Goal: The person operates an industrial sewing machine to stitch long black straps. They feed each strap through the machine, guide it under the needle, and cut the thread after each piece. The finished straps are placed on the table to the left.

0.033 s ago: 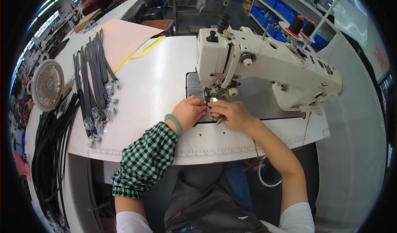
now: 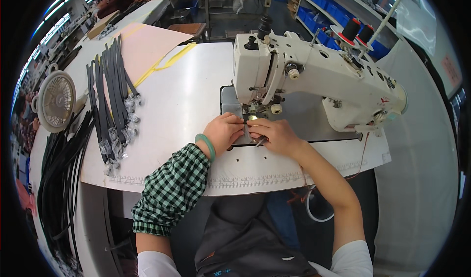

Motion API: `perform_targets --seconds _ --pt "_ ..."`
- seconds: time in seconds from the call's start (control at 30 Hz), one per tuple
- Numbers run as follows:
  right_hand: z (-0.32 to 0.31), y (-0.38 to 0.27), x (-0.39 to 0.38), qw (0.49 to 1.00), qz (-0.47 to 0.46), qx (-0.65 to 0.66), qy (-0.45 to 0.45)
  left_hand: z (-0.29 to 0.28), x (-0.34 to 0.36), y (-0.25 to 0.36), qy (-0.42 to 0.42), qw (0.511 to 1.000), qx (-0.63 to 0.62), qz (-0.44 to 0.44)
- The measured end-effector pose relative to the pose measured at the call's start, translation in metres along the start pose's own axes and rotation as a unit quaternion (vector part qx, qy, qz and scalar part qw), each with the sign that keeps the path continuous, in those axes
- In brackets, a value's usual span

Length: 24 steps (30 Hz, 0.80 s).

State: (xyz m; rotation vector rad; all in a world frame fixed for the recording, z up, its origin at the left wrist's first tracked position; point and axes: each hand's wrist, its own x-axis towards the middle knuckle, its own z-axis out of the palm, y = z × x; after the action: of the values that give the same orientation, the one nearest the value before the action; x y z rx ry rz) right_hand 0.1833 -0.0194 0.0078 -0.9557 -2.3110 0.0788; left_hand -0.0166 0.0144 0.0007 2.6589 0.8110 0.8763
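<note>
At the needle area of a white sewing machine [image 2: 314,63], both of my hands are closed around a small dark strap [image 2: 246,122] with something clear, like plastic, hanging below it. My left hand [image 2: 224,132] pinches it from the left, with a green bangle on the wrist and a checked sleeve on the forearm. From the right, my right hand [image 2: 277,135] pinches the same piece. A thin grey pointed tool [image 2: 261,141] sticks out under the right fingers; its kind is hard to make out. The fingers hide most of the strap.
Left on the white table [image 2: 181,100] lie dark straps [image 2: 115,90] with plastic-wrapped ends, beside pink sheet material [image 2: 147,46] and yellow strips [image 2: 169,63]. A pale plastic basket [image 2: 57,100] and long black straps [image 2: 61,179] are farther left. Thread spools [image 2: 351,30] stand behind the machine.
</note>
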Motion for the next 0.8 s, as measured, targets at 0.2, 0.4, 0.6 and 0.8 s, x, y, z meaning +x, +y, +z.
perform_targets --seconds 0.2,0.4,0.6,0.8 --pt "-0.015 -0.016 -0.008 0.999 0.015 -0.03 0.021 -0.003 0.004 -0.005 0.016 1.0 0.005 -0.008" --pt "-0.028 -0.014 -0.026 0.995 0.021 -0.032 0.092 0.002 0.009 -0.014 0.014 0.999 -0.01 -0.034" --pt "-0.039 -0.024 -0.042 0.989 0.076 0.02 0.123 0.008 0.037 -0.044 -0.009 0.997 0.046 -0.061" --pt "-0.113 0.021 -0.089 0.922 0.162 -0.025 0.352 0.01 0.043 -0.056 -0.068 0.997 0.014 -0.038"
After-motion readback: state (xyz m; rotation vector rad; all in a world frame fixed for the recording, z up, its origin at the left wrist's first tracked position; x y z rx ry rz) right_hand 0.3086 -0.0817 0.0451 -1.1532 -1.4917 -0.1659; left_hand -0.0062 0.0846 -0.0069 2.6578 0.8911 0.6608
